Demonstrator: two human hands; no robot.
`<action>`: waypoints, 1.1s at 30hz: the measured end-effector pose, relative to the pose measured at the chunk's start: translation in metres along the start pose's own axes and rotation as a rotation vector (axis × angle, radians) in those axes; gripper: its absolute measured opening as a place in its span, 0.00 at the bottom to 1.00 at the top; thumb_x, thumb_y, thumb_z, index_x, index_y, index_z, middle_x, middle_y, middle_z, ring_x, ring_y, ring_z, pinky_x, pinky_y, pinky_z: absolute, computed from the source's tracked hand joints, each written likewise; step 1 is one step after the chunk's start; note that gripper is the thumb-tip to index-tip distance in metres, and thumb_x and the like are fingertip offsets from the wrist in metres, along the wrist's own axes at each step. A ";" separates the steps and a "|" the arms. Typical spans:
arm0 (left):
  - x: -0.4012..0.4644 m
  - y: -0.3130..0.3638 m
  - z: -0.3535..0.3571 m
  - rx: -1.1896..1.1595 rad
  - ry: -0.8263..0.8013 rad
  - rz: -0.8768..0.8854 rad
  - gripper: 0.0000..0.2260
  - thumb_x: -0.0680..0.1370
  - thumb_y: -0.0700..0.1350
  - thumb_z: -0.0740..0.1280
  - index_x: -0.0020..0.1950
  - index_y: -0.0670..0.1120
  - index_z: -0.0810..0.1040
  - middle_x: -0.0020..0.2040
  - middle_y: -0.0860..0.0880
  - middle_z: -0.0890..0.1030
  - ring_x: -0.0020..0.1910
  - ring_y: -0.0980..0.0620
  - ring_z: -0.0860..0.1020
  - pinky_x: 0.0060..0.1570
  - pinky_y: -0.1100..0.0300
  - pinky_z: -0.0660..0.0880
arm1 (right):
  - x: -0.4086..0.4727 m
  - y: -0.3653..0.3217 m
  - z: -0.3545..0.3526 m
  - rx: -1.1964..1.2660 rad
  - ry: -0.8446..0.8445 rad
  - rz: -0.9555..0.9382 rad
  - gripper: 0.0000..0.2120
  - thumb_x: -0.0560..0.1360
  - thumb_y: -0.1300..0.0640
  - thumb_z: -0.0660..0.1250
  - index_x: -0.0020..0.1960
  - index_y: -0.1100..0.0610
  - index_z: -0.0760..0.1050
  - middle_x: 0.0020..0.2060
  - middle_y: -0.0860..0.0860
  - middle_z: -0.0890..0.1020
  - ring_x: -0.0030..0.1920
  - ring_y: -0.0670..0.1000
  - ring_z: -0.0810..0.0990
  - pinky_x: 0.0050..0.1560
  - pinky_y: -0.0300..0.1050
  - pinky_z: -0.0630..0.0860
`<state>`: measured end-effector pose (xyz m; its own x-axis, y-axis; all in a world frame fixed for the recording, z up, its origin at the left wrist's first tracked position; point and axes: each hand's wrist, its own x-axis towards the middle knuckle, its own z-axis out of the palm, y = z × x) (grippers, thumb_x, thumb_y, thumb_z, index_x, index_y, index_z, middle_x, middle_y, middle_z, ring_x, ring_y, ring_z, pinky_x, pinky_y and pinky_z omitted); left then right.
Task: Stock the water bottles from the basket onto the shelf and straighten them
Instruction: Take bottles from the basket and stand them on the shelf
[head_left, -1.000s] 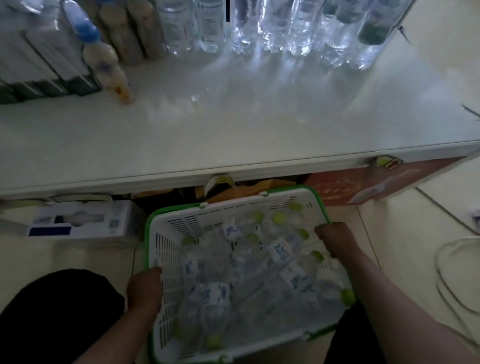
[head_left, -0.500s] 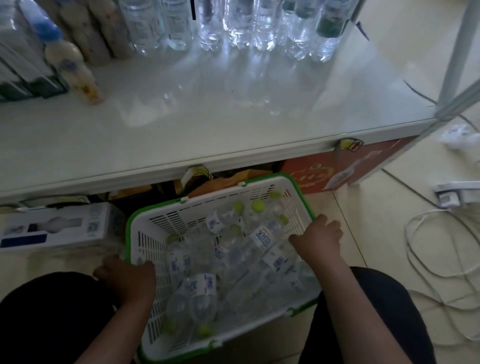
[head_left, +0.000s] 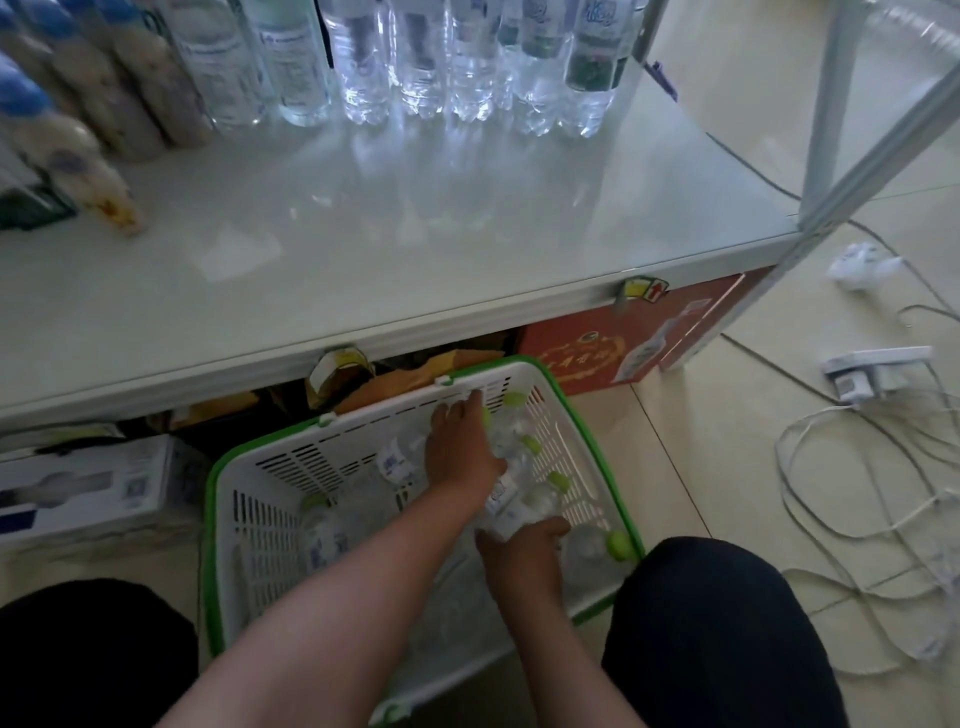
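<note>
Both hands have been moved from the rim of the basket (head_left: 270, 467) down among its water bottles (head_left: 524, 499).
Shelf (head_left: 415, 249): front left bare, nothing yet stocked. Left hand (head_left: 460, 452) is spread flat over bottles; right hand (head_left: 519, 556) is apparently curled round one.

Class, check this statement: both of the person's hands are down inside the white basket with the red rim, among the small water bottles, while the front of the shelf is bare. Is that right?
Not quite. The head view shows the basket has a green rim, not a red one. The rest holds: the left hand and right hand are both inside it among the small water bottles, and the front of the shelf is bare.
</note>
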<state>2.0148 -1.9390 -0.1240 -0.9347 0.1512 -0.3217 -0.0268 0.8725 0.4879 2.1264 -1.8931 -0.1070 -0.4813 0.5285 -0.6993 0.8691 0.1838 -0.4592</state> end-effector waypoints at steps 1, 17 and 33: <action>0.005 -0.001 0.002 0.012 0.014 0.005 0.41 0.68 0.51 0.75 0.75 0.50 0.57 0.71 0.46 0.67 0.69 0.43 0.67 0.63 0.48 0.70 | 0.001 0.003 0.003 0.028 0.027 -0.024 0.46 0.70 0.50 0.71 0.73 0.65 0.45 0.66 0.60 0.74 0.61 0.61 0.77 0.56 0.49 0.75; -0.013 0.001 -0.034 -0.257 0.158 0.097 0.31 0.62 0.41 0.76 0.64 0.52 0.71 0.57 0.48 0.78 0.54 0.47 0.78 0.43 0.64 0.69 | 0.008 0.013 -0.002 0.271 0.101 -0.151 0.28 0.64 0.58 0.75 0.54 0.57 0.60 0.40 0.47 0.77 0.37 0.52 0.77 0.41 0.41 0.72; -0.089 0.018 -0.212 -0.450 0.372 0.240 0.35 0.58 0.48 0.80 0.59 0.61 0.66 0.49 0.58 0.78 0.46 0.62 0.76 0.44 0.62 0.77 | -0.040 -0.060 -0.050 0.148 0.115 -0.575 0.27 0.57 0.51 0.79 0.50 0.45 0.69 0.40 0.42 0.79 0.41 0.49 0.80 0.41 0.47 0.76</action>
<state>2.0225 -2.0351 0.0857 -0.9917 0.0765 0.1035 0.1285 0.5414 0.8309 2.0986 -1.8841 -0.0242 -0.8464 0.4668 -0.2562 0.4443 0.3537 -0.8231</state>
